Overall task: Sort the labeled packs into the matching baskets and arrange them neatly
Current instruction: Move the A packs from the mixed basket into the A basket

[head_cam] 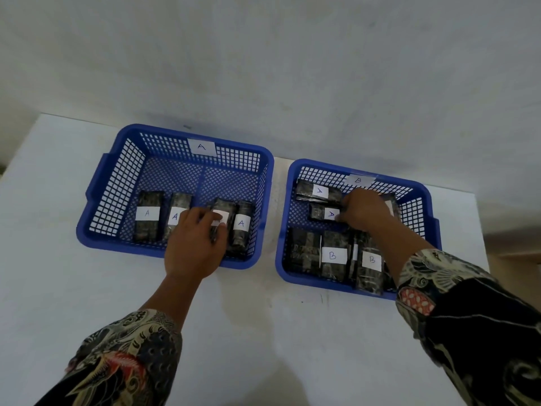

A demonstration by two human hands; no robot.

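Two blue perforated plastic baskets sit side by side on a white table [263, 332], against a pale wall. The left basket [123, 183] carries a white paper tag marked A [201, 147] on its far wall; the right basket [421, 206] carries a tag marked B [357, 180].

In the left basket four dark, shiny rectangular packs with white A labels lie in a row along the near side: one at far left [147, 213], a second beside it [177, 210], a third [223, 213] and a fourth at far right [241, 227]. The left hand [193, 244] reaches over the near rim, its fingers curled round the third pack and gripping it, partly covering the label.

In the right basket two A-labelled packs lie crosswise at the far left: an upper one [317, 191] and a lower one [323, 213]. The right hand [366, 210] is over the far half, fingers curled and pinching the right end of the lower pack. Along the near side lie dark packs, two showing B labels [333, 255] [371, 259], and one beside them with no visible label [303, 250]. Both forearms wear dark patterned sleeves [474, 317].
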